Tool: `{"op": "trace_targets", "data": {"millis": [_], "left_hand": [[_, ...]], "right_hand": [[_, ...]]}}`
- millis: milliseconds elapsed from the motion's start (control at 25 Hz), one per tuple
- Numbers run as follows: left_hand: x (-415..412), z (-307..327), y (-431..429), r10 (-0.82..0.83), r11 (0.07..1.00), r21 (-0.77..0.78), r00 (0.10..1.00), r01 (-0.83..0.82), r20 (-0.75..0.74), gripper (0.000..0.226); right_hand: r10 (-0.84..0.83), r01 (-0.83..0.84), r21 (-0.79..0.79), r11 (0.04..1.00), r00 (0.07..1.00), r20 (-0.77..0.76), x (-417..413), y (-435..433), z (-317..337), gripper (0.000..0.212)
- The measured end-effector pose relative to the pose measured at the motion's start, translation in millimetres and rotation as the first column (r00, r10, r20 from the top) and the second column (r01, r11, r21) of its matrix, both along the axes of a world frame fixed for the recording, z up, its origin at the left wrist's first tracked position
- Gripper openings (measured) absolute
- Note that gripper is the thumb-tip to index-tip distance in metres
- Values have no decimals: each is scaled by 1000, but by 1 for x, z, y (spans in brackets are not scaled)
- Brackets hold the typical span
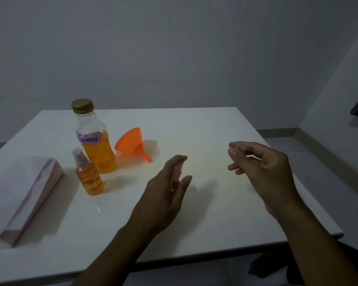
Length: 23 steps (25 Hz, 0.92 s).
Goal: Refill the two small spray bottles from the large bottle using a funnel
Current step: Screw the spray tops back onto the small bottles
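My left hand [170, 188] wraps thumb and fingers round the held spray bottle [175, 185]; only a sliver of its orange body and pale top shows between them. My right hand [262, 168], raised above the table [215, 203] and well apart from the left, pinches a small clear piece [240, 147] at its fingertips; I cannot tell exactly what it is. Beyond the left hand and to its left lies the orange funnel [132, 142], on its side. Farther left stands the large bottle [95, 141], gold-capped, labelled "Spray", with the standing spray bottle [89, 178] just in front of it. A white packet [25, 195] lies farthest left.
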<state>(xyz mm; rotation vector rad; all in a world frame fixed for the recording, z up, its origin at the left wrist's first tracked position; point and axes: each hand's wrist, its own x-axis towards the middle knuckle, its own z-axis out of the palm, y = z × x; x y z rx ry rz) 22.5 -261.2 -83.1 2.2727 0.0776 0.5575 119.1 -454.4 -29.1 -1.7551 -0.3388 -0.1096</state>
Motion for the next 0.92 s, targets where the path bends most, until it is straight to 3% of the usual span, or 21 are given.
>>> {"op": "trace_targets", "data": {"millis": [200, 480, 640, 760, 920], "left_hand": [[3, -5, -1, 10, 999, 31, 1000, -10, -18, 30], [5, -6, -5, -17, 999, -51, 999, 16, -36, 21], [-1, -2, -3, -41, 996, -86, 998, 38, -38, 34], [-12, 1, -2, -128, 988, -103, 985, 117, -115, 22], [-16, 0, 3, -232, 968, -126, 966, 218, -110, 28]], "right_hand": [[3, -3, -5, 1000, 1000, 13, -2, 0, 2, 12], [0, 6, -101, 995, 998, 58, -2, 1, -3, 14], [87, -76, -166, 983, 994, 60, -5, 12, -13, 18], [176, -175, -93, 980, 984, -4, -9, 25, -14, 25], [272, -276, -83, 958, 961, -56, -9, 34, -15, 29]]}}
